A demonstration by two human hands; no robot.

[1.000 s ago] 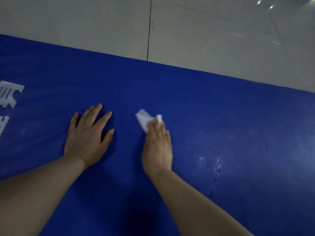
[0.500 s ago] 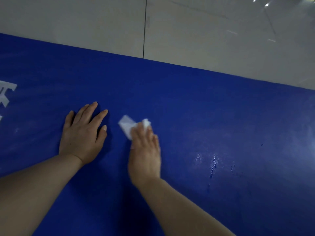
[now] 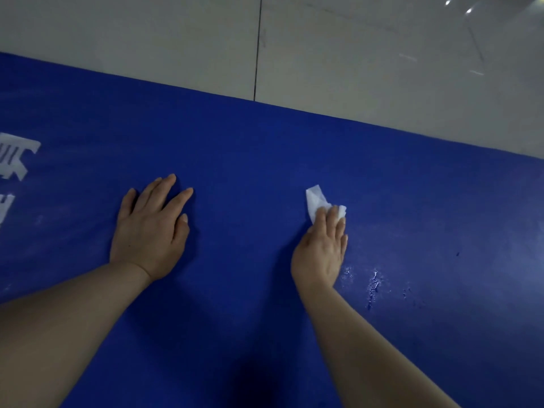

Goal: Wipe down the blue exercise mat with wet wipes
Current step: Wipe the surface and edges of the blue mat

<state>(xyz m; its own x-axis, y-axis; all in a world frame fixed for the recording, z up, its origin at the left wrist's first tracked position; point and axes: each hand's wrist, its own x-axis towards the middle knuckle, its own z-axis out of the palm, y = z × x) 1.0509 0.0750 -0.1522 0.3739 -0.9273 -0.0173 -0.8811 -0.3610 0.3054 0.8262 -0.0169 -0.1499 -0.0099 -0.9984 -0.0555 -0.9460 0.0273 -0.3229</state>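
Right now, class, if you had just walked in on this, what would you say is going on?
A person is kneeling or leaning over a blue exercise mat laid on a pale tiled floor, wiping it. The right hand presses a crumpled white wet wipe flat against the mat with straight fingers. The left hand rests palm-down on the mat, bracing. Wet streaks and droplets glisten just right of the wiping hand. White printed lettering shows at the mat's left edge.
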